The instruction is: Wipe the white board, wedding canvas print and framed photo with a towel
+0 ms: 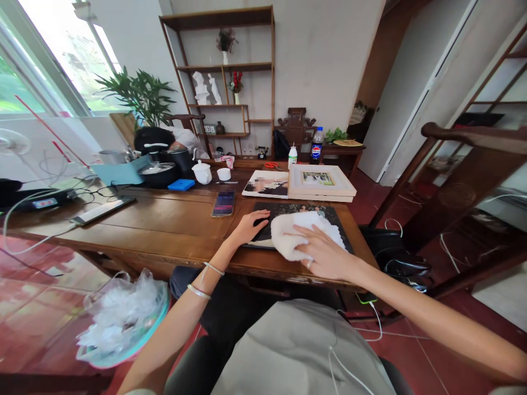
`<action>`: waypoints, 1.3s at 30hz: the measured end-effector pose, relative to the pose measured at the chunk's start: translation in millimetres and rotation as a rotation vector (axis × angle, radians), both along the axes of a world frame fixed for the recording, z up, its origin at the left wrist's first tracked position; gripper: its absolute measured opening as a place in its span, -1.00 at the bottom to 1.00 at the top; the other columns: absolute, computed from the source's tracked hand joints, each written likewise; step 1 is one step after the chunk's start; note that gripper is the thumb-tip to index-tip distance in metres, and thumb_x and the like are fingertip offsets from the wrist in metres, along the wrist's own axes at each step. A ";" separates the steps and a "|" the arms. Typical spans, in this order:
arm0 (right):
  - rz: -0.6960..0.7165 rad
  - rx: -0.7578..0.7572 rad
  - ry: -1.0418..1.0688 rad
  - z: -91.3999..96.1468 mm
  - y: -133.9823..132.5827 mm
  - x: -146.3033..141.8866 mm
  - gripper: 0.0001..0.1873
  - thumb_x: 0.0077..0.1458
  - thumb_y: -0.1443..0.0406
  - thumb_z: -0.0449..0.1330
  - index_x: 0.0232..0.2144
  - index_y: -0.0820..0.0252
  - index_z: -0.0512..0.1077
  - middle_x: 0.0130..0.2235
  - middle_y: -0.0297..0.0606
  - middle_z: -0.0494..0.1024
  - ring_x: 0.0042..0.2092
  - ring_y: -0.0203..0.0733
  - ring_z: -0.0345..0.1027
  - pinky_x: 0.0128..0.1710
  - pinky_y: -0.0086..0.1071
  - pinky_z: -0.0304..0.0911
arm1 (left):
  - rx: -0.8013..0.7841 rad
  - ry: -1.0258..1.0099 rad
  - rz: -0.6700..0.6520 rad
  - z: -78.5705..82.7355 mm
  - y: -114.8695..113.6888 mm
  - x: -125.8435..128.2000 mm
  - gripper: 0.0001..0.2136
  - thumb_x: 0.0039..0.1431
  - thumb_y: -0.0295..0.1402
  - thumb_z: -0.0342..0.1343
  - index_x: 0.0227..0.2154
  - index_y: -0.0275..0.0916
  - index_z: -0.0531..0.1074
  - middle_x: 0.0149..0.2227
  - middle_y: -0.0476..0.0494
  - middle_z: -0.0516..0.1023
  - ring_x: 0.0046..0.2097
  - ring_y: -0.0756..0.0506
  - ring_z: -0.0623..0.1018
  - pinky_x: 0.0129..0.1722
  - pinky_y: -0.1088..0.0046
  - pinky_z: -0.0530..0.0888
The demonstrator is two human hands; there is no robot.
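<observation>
A dark, flat picture panel with a pattern along its far side lies on the wooden table close to me. On top of it is a fluffy white towel, bunched up and covering much of its middle and right. My right hand presses on the towel and holds it, with the fingers spread over the cloth. My left hand rests at the panel's left part, fingers stretched out and holding nothing. Just beyond the panel lie a photo print and a framed picture on a flat white box.
A phone lies left of the panel. Farther back stand a white lidded pot, a small white cup, a white bottle and a cola bottle. A basket of plastic bags sits on the floor at left.
</observation>
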State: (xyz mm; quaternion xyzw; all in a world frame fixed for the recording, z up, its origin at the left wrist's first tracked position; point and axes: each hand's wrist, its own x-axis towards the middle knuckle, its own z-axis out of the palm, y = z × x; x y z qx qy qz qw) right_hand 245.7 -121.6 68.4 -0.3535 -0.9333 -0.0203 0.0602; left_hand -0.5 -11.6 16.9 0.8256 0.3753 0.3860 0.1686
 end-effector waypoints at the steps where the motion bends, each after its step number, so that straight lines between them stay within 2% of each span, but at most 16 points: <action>1: -0.043 0.006 0.005 0.2 14.2 -0.4 -0.59 0.02 0.38 0.03 -0.06 0.10 0.41 0.20 -0.14 0.23 0.27 0.05 -0.14 0.13 0.19 -0.14 | 0.000 -0.003 0.000 -0.1 0.1 0.1 -0.74 0.16 -0.31 0.02 -0.14 -0.24 0.49 0.00 -0.17 0.50 0.08 -0.13 0.44 0.14 0.23 0.30; 3: -0.151 0.023 0.001 1.3 47.0 -1.8 -0.59 0.06 0.36 0.00 -0.02 0.14 0.38 0.16 -0.04 0.27 0.25 0.08 -0.09 0.10 0.17 -0.08 | 0.002 -0.012 0.001 -0.6 0.4 0.2 -0.74 0.15 -0.31 0.03 -0.14 -0.24 0.49 -0.02 -0.16 0.51 0.08 -0.13 0.44 0.14 0.23 0.31; 6: -0.288 0.032 -0.041 4.2 90.5 -6.1 -0.55 0.10 0.35 -0.03 0.05 0.13 0.33 0.15 0.00 0.28 0.24 0.11 -0.06 0.07 0.14 -0.02 | 0.007 -0.026 -0.003 -1.5 0.9 0.1 -0.74 0.15 -0.31 0.04 -0.14 -0.26 0.49 -0.03 -0.18 0.51 0.07 -0.13 0.45 0.13 0.23 0.31; 9: -0.341 0.048 -0.069 6.1 106.7 -12.5 -0.53 0.09 0.36 -0.03 0.07 0.11 0.30 0.12 -0.01 0.31 0.22 0.11 -0.04 0.04 0.16 0.01 | 0.009 -0.028 -0.004 -1.9 0.8 0.1 -0.73 0.15 -0.30 0.03 -0.14 -0.26 0.48 -0.02 -0.18 0.51 0.07 -0.13 0.44 0.14 0.24 0.31; 12: -0.268 0.081 -0.056 5.3 87.1 -19.8 -0.55 0.05 0.39 -0.01 0.00 0.09 0.36 0.13 -0.07 0.31 0.21 0.13 -0.04 0.03 0.21 -0.01 | 0.008 -0.014 0.006 -1.2 0.0 0.4 -0.73 0.15 -0.31 0.03 -0.13 -0.27 0.48 -0.02 -0.19 0.51 0.07 -0.13 0.45 0.14 0.24 0.31; 17: -0.065 0.028 -0.001 3.1 16.3 -27.4 -0.61 0.01 0.36 0.03 -0.08 0.10 0.42 0.22 -0.15 0.18 0.24 0.18 -0.13 0.07 0.25 -0.11 | 0.010 0.007 0.006 0.5 -1.6 0.4 -0.72 0.17 -0.32 0.00 -0.10 -0.24 0.46 0.01 -0.18 0.49 0.08 -0.13 0.43 0.14 0.23 0.31; 19: -0.030 -0.005 0.008 3.1 1.2 -27.3 -0.60 -0.01 0.35 0.06 -0.09 0.08 0.42 0.24 -0.18 0.15 0.25 0.17 -0.17 0.10 0.24 -0.15 | 0.011 0.007 0.004 0.7 -1.9 0.1 -0.72 0.18 -0.32 -0.01 -0.08 -0.23 0.45 0.02 -0.17 0.48 0.09 -0.13 0.43 0.14 0.23 0.30; 22: -0.053 -0.022 0.031 4.1 10.0 -25.7 -0.59 0.01 0.37 0.04 -0.06 0.07 0.40 0.21 -0.18 0.20 0.25 0.13 -0.12 0.12 0.18 -0.15 | 0.012 0.014 0.003 1.0 -2.1 0.1 -0.72 0.18 -0.32 0.00 -0.08 -0.22 0.45 0.02 -0.17 0.48 0.09 -0.14 0.43 0.14 0.23 0.30; 27: -0.198 0.016 0.020 5.6 65.7 -28.3 -0.58 0.05 0.36 0.01 -0.01 0.14 0.37 0.10 -0.04 0.32 0.21 0.15 -0.04 0.07 0.14 -0.03 | 0.020 -0.005 0.001 2.8 -3.6 1.3 -0.71 0.20 -0.31 -0.03 -0.07 -0.20 0.44 0.02 -0.15 0.48 0.08 -0.14 0.43 0.14 0.22 0.29; 30: -0.193 0.039 0.019 5.0 78.6 -35.7 -0.58 0.06 0.37 -0.02 -0.02 0.14 0.37 0.10 -0.07 0.33 0.20 0.18 -0.03 0.04 0.20 -0.02 | 0.036 -0.031 0.002 2.9 -3.7 1.3 -0.67 0.24 -0.30 -0.10 0.01 -0.22 0.37 0.08 -0.15 0.42 0.12 -0.13 0.39 0.17 0.24 0.26; 34: -0.078 0.029 0.011 4.6 54.7 -44.6 -0.60 0.02 0.38 0.00 -0.08 0.10 0.41 0.16 -0.16 0.28 0.20 0.20 -0.06 0.03 0.27 -0.06 | 0.038 -0.057 0.020 1.7 -3.2 0.6 -0.61 0.27 -0.27 -0.18 0.09 -0.28 0.27 0.14 -0.20 0.35 0.16 -0.11 0.34 0.19 0.28 0.23; 39: 0.131 -0.009 0.041 10.5 2.6 -37.6 -0.64 -0.02 0.38 0.05 -0.16 0.11 0.46 0.17 -0.18 0.27 0.23 0.08 -0.08 0.14 0.13 -0.16 | -0.007 -0.062 0.024 2.0 -4.5 0.7 -0.61 0.28 -0.25 -0.21 0.04 -0.28 0.34 0.09 -0.20 0.41 0.12 -0.11 0.39 0.15 0.28 0.29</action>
